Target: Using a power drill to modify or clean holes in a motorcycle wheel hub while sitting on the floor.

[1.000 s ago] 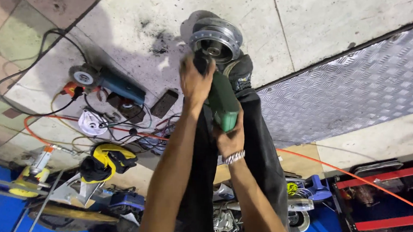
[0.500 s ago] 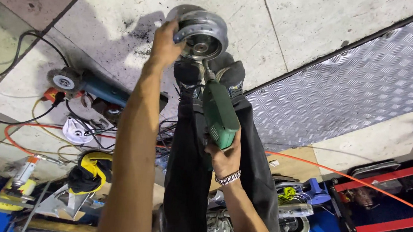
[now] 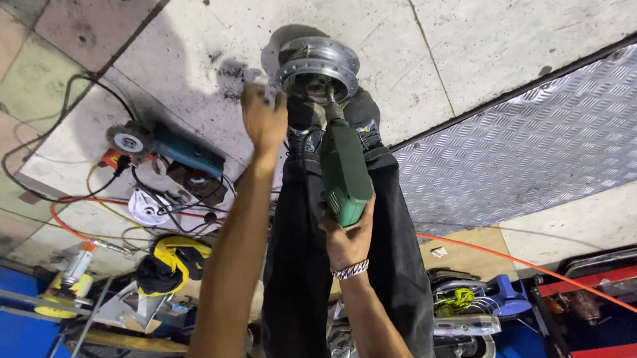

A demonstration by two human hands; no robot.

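A round silver metal hub (image 3: pixel 319 61) with a flanged rim stands on the concrete floor, wedged between my feet. My right hand (image 3: pixel 348 241) grips the rear end of a green handheld rotary tool (image 3: pixel 345 170), whose tip points into the hub's centre. My left hand (image 3: pixel 263 119) is raised just left of the hub's rim with its fingers curled. A small grey bit shows at the fingertips, and I cannot tell whether it is held. My black trouser legs (image 3: pixel 297 275) run down the middle of the view.
A blue angle grinder (image 3: pixel 178 150) with tangled cords lies on the floor to the left. A chequer-pattern metal plate (image 3: pixel 553 136) covers the right. An orange cable (image 3: pixel 529 267) crosses beneath it. Yellow-and-black gear (image 3: pixel 175 259) and other power tools (image 3: pixel 474 302) lie near me.
My left hand left the green tool, went to the hub's rim, and now sits just left of it. The tool's tip has stayed at the hub's centre.
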